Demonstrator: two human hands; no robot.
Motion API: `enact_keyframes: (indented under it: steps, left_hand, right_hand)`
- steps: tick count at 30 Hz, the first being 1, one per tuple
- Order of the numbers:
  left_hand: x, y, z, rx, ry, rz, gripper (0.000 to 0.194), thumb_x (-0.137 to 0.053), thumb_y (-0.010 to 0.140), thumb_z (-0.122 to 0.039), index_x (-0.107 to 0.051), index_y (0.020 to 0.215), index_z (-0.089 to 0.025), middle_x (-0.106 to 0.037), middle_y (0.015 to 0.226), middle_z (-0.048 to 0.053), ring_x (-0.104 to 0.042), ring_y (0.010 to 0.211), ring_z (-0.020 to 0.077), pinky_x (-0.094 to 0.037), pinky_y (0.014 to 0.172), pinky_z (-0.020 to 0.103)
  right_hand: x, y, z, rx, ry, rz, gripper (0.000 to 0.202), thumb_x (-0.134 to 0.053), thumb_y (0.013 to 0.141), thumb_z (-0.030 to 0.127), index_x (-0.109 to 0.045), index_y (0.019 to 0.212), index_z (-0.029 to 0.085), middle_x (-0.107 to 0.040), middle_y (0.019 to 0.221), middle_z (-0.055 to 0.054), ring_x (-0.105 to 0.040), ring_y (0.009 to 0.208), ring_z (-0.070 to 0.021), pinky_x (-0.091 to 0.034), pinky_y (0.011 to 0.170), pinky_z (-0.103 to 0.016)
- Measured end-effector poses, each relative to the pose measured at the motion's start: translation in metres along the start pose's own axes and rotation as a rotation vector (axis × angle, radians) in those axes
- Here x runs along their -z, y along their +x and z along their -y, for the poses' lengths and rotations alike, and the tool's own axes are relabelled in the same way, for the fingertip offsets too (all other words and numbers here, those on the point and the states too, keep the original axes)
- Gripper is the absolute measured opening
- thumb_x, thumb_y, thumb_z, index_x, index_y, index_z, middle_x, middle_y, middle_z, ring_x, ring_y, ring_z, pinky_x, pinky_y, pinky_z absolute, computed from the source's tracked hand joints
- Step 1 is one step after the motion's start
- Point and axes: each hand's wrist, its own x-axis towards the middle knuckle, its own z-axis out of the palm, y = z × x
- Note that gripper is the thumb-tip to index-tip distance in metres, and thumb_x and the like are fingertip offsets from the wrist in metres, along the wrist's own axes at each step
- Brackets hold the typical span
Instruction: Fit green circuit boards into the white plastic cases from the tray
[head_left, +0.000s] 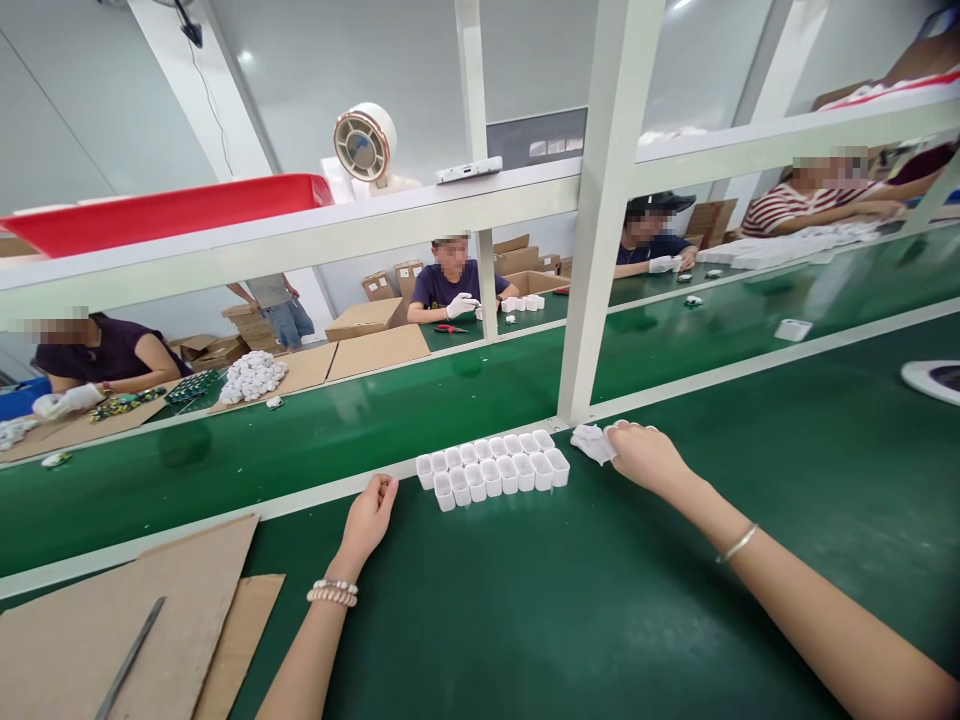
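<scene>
Two rows of small white open-topped plastic cups [491,478] stand side by side on the green work surface [510,610], close to its far rail. To their left is my left hand [369,515], fingers curled in and apart from the cups; whatever may be inside them is hidden. My right hand [646,457], right of the rows, pinches a crumpled white cloth [592,444], possibly a glove, by the foot of the white post.
Cardboard sheets [97,620] with a thin metal strip [131,655] lie at the left. A white post [600,220] rises beyond the cups. Behind the rail runs a green conveyor belt [337,410]. Several co-workers sit across it. A round white object [934,380] sits at the right edge.
</scene>
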Motion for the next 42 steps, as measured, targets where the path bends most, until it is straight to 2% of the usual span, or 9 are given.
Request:
enact_keyframes:
  steps: [14, 30, 42]
  left_hand:
    - [-0.0004, 0.0018, 0.0011, 0.008, -0.01, 0.008, 0.04, -0.031, 0.093, -0.056, -0.051, 0.095, -0.021, -0.057, 0.07, 0.0, -0.057, 0.064, 0.0203, -0.038, 0.061, 0.029]
    - [-0.0011, 0.0017, 0.0029, 0.025, -0.041, 0.018, 0.039, -0.032, 0.093, -0.057, -0.051, 0.096, -0.022, -0.057, 0.071, 0.0, -0.055, 0.065, 0.0204, -0.037, 0.061, 0.029]
    - [-0.0009, 0.0014, 0.0026, 0.026, -0.038, 0.016, 0.039, -0.033, 0.093, -0.057, -0.051, 0.096, -0.022, -0.056, 0.07, -0.001, -0.054, 0.064, 0.0195, -0.037, 0.06, 0.028]
  right_hand:
    - [0.0037, -0.0013, -0.0054, -0.036, 0.027, 0.001, 0.033, -0.039, 0.074, -0.001, -0.064, 0.092, 0.009, -0.065, 0.096, -0.016, -0.064, 0.086, -0.0269, -0.037, 0.067, -0.031]
    - [-0.0041, 0.0029, -0.0025, -0.106, 0.023, -0.028, 0.022, -0.041, 0.078, 0.005, -0.059, 0.091, 0.008, -0.066, 0.089, -0.016, -0.065, 0.08, -0.0268, -0.032, 0.059, -0.03]
    - [-0.0045, 0.0024, 0.0009, -0.081, 0.074, -0.075, 0.022, -0.042, 0.076, 0.003, -0.061, 0.084, 0.008, -0.065, 0.088, -0.015, -0.063, 0.081, -0.0267, -0.034, 0.063, -0.03]
